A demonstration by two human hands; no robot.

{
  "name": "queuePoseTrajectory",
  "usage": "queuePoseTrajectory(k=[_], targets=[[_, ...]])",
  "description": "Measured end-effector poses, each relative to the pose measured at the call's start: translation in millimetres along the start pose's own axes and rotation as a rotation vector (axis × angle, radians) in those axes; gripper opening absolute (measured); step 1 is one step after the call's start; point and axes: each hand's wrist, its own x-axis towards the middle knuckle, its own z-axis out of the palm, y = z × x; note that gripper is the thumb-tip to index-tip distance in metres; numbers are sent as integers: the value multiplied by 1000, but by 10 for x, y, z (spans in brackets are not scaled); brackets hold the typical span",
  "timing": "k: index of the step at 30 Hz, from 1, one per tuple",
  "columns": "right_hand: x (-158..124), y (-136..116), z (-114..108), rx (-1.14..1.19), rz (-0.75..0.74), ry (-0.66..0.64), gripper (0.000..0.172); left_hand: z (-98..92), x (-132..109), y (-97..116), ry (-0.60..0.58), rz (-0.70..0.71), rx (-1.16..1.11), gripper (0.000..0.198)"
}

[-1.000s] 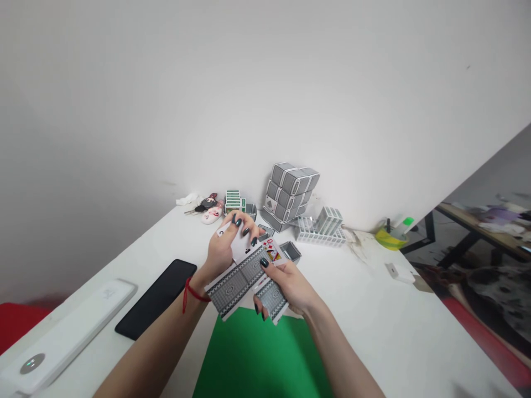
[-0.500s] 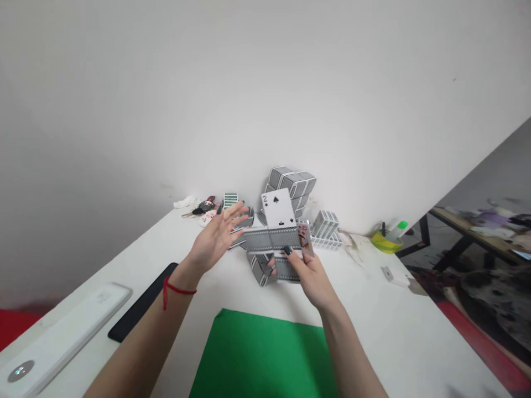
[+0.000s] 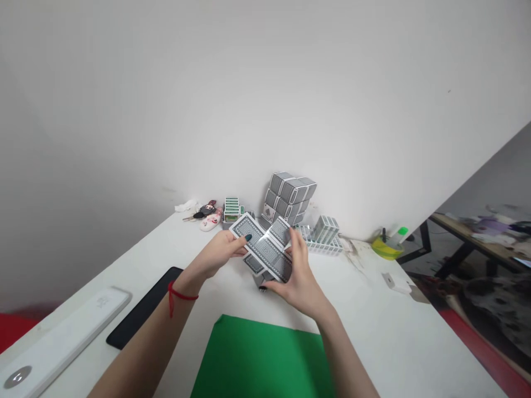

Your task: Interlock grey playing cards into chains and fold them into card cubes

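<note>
A cross-like piece of grey-backed playing cards (image 3: 266,250) is held tilted above the table, backs facing up. My left hand (image 3: 219,251) pinches its upper left end, thumb on top. At its right side my right hand (image 3: 301,276) grips the edge, thumb below and fingers above. Under the piece, a grey card block (image 3: 260,281) is mostly hidden. Behind stands a stacked structure of grey card blocks (image 3: 290,193) against the wall. To its right, card boxes (image 3: 326,228) sit in a white basket (image 3: 323,247).
Green-striped boxes (image 3: 232,209) and keys with charms (image 3: 209,213) lie at the back left. A black phone (image 3: 143,309) and a long white device (image 3: 66,342) are on the left. A green sheet (image 3: 265,359) lies in front, a yellow tape roll (image 3: 386,249) and white adapter (image 3: 396,282) to the right.
My left hand has gone from open fingers to pinching the card piece. The piece has turned so backs face up, and the two of spades face no longer shows. My right hand has shifted its grip.
</note>
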Motion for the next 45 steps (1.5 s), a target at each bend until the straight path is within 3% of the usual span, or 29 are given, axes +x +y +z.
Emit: queuePoseTrajectory(k=[2, 4, 6, 9, 16, 21, 27, 38, 45], targets=[[25, 28, -31, 252, 176, 97, 101, -49, 9, -14, 10, 49, -3, 33], [53, 70, -55, 462, 364, 178, 90, -75, 14, -27, 26, 64, -23, 31], [70, 110, -68, 620, 495, 69, 70, -69, 15, -36, 7, 54, -44, 30], [70, 152, -67, 734, 577, -221, 39, -49, 1, -28, -71, 40, -44, 29], [40, 178, -125, 637, 513, -329, 42, -208, -100, 98, -48, 35, 96, 26], [38, 182, -140, 611, 500, -368, 38, -156, -135, 131, -194, 27, 242, 22], [46, 198, -136, 590, 523, -312, 41, -29, -110, 99, -163, 43, 237, 21], [45, 197, -170, 571, 575, -198, 43, 25, -85, 44, -108, 88, 197, 13], [25, 253, -143, 510, 587, -190, 40, 114, -61, 37, -46, 26, 187, 12]])
